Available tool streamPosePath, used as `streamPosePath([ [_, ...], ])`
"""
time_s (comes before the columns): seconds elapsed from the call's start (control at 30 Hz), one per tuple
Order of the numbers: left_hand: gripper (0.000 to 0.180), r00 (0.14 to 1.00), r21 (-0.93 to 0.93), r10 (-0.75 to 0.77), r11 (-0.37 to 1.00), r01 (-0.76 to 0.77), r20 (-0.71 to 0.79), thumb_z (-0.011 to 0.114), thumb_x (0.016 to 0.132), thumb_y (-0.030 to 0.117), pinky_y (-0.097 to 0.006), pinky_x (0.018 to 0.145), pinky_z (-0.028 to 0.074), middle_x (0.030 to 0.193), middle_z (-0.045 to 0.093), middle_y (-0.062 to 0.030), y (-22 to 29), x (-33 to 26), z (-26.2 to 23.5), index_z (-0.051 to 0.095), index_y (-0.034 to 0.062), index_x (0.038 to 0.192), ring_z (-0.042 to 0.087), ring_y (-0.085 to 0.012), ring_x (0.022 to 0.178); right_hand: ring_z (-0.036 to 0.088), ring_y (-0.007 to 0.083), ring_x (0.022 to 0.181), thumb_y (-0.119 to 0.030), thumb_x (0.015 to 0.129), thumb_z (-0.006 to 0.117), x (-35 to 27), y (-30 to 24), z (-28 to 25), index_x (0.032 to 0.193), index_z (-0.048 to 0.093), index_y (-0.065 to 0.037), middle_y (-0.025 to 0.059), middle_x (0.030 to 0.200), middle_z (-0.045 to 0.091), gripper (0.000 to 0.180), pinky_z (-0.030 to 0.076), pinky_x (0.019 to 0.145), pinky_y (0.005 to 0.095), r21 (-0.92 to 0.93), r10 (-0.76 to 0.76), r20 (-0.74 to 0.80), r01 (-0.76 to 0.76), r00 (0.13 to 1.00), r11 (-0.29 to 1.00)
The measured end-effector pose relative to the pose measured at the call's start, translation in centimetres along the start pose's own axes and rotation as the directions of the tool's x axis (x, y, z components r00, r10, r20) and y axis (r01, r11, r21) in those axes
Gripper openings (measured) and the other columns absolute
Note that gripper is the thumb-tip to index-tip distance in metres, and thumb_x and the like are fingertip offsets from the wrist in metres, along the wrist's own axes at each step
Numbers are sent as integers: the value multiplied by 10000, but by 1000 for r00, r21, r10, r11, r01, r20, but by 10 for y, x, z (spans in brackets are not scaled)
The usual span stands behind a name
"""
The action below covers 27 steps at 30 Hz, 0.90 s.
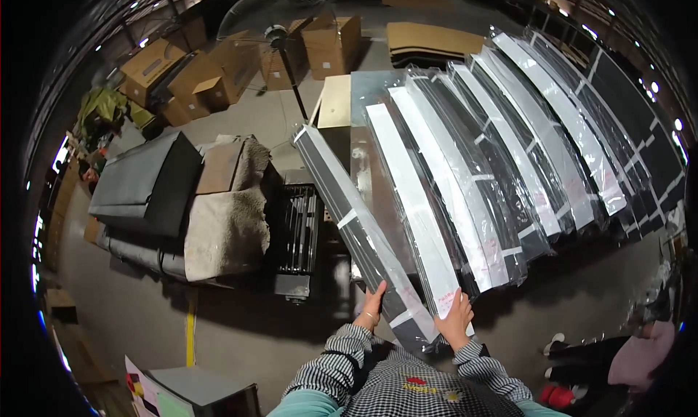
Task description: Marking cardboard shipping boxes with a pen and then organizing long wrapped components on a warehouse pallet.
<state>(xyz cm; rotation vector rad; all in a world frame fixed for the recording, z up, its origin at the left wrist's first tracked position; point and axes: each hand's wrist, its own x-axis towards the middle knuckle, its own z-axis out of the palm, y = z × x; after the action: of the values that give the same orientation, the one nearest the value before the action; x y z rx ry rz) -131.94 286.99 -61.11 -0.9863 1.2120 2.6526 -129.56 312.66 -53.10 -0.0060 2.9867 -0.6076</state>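
A long, narrow dark bundle (pixel 360 224) in clear plastic, bound with white bands, slants from the middle of the view down to my body. My left hand (pixel 372 308) grips its left side near the close end. At the same end my right hand (pixel 456 319) presses against its right side, thumb toward the bundle. The fingers of that hand lie over the near end of a neighbouring white-faced package (pixel 413 206), and exactly what they grasp is partly hidden. Farther right, several more long plastic-wrapped packages (pixel 502 155) lie side by side on a table (pixel 369 90).
To the left stands a roller conveyor (pixel 298 231) beside a machine with a dark cover (pixel 145 184) and fleecy cloth (pixel 227 235). A pedestal fan (pixel 276 35) and cardboard boxes (pixel 331 46) stand behind. Another person (pixel 640 359) is at lower right.
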Motion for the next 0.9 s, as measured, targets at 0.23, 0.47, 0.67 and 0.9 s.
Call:
streamPosePath([
  [0.23,521,881,-189,-315,898,397,353,659,975,353,-419,930,549,1296,619,-82,-68,-23,-16,477,98,1391,625,-249,1146,402,457,1227,-315,643,822,-4,54,-19,1524,246,9,261,1308,434,1102,347,977,562,39,-145,-1,145,989,989],
  [0.47,623,925,-366,-282,858,361,253,587,961,568,-609,947,413,1307,592,-16,-83,-27,-63,418,263,1477,534,-185,1229,393,466,1182,-398,588,879,-45,60,-43,1556,200,-9,318,1355,370,1246,290,994,547,-158,-211,84,222,974,962],
  [0.67,1163,994,286,-100,952,111,-54,945,670,312,-377,1050,446,1397,479,-225,-8,-2,4,195,-65,1475,514,-314,1262,398,456,1170,-330,625,867,22,26,-10,1556,271,-63,304,1305,393,1137,307,958,518,-160,-317,32,318,948,935],
  [0.9,1039,884,206,-464,872,445,56,931,690,293,-610,890,499,1424,475,-175,-8,-89,-3,273,39,1454,534,-355,1246,397,453,1179,-311,591,866,-10,39,-48,1526,342,-66,300,1286,403,1100,303,966,530,-113,-414,199,441,888,891],
])
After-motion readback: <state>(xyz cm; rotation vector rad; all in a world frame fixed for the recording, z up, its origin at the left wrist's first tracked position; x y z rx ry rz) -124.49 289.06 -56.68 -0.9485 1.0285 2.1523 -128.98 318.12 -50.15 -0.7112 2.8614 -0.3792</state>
